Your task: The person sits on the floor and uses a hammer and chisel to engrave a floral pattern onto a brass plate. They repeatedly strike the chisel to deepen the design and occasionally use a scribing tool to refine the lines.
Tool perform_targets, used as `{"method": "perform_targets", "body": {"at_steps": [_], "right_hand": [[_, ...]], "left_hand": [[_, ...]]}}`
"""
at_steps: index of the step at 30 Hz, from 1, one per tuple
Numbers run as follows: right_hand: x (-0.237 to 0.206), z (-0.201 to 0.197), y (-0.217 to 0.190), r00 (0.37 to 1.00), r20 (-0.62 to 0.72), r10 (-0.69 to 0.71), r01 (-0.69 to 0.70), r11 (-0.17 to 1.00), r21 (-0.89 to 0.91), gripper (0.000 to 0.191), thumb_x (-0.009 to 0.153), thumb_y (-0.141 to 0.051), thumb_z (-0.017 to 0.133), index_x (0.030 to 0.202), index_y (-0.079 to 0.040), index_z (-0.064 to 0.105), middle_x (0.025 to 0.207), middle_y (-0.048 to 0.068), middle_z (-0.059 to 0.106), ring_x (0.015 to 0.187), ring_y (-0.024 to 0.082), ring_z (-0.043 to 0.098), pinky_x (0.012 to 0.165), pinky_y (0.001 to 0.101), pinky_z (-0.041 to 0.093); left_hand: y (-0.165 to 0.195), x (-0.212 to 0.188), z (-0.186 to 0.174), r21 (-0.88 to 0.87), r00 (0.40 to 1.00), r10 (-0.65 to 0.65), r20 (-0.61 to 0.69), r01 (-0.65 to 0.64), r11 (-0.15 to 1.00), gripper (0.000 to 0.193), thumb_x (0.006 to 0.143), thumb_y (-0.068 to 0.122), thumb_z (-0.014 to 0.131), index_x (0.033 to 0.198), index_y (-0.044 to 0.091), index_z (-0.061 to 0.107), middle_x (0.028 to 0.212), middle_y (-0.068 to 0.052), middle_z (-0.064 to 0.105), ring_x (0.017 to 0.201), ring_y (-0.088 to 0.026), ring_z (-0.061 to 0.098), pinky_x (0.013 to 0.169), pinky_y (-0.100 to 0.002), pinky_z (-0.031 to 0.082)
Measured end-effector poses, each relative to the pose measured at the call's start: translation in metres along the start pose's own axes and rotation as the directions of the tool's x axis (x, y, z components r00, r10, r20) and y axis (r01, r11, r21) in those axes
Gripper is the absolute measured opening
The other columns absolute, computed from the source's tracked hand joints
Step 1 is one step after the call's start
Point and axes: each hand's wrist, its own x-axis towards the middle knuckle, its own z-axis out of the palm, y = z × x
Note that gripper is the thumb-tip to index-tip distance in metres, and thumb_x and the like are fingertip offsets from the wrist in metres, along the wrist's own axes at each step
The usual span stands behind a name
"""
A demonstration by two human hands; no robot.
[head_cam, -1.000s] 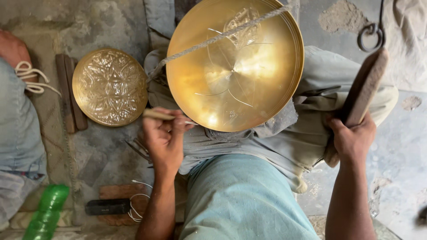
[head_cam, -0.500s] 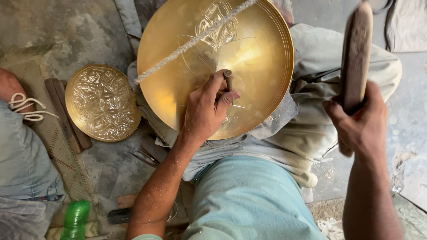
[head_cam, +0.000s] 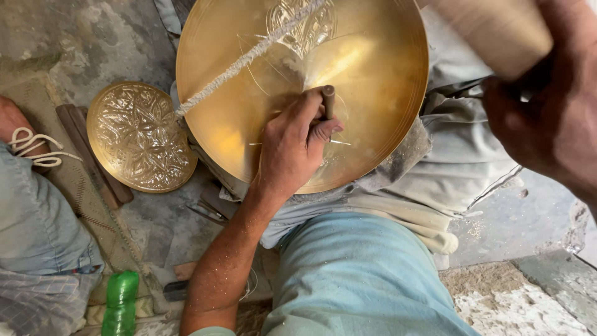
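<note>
A large round brass plate (head_cam: 367,68) rests tilted on my lap, with an engraved leaf pattern near its top and a rough white cord (head_cam: 249,56) lying across it. My left hand (head_cam: 292,146) holds a short metal chisel (head_cam: 328,99) upright against the plate's middle. My right hand (head_cam: 547,118) is raised close to the camera at the upper right, gripping a thick wooden mallet (head_cam: 491,31) above the plate.
A smaller, fully engraved brass plate (head_cam: 140,137) lies on the concrete floor to the left, beside wooden sticks (head_cam: 93,155). Another person's leg and foot (head_cam: 25,186) sit at far left. A green plastic bottle (head_cam: 121,302) stands at the bottom left. Small tools (head_cam: 208,211) lie under the big plate.
My left hand brought the chisel from the plate's lower edge to its middle. My right hand lifted the mallet up and closer to the camera. The view moved nearer to the plate.
</note>
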Motion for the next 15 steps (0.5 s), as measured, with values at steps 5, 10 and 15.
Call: {"method": "perform_targets", "body": {"at_steps": [5,10,15], "right_hand": [[-0.005,0.0,0.003,0.999,0.038,-0.02,0.029,0.968,-0.249,0.061,0.074,0.019,0.068,0.133,0.005,0.057,0.113,0.028,0.065,0.099,0.038,0.066,0.085,0.0438,0.057],[-0.009,-0.001,0.004,0.995,0.095,-0.018,0.051,0.932,-0.36,0.068,0.071,0.018,0.071,0.136,0.001,0.057,0.118,0.025,0.065,0.106,0.037,0.068,0.09,0.0433,0.058],[-0.013,0.005,0.002,0.994,0.109,0.031,0.011,0.929,-0.37,0.07,0.07,0.018,0.071,0.136,-0.001,0.058,0.115,0.024,0.066,0.102,0.036,0.067,0.087,0.0428,0.058]], "left_hand": [[0.003,0.003,-0.003,0.017,0.999,0.004,0.051,-0.005,1.0,0.04,0.099,0.023,0.076,0.13,0.006,0.057,0.096,-0.008,0.071,0.085,-0.023,0.073,0.074,-0.037,0.058],[0.005,0.003,-0.004,0.024,0.996,0.02,0.085,-0.022,0.999,0.035,0.102,0.024,0.074,0.128,0.008,0.058,0.101,-0.008,0.071,0.09,-0.024,0.074,0.077,-0.037,0.059],[0.004,0.002,-0.005,0.048,0.993,0.009,0.115,-0.015,0.999,0.038,0.101,0.025,0.074,0.13,0.007,0.057,0.102,-0.009,0.07,0.091,-0.026,0.075,0.077,-0.039,0.058]]}}
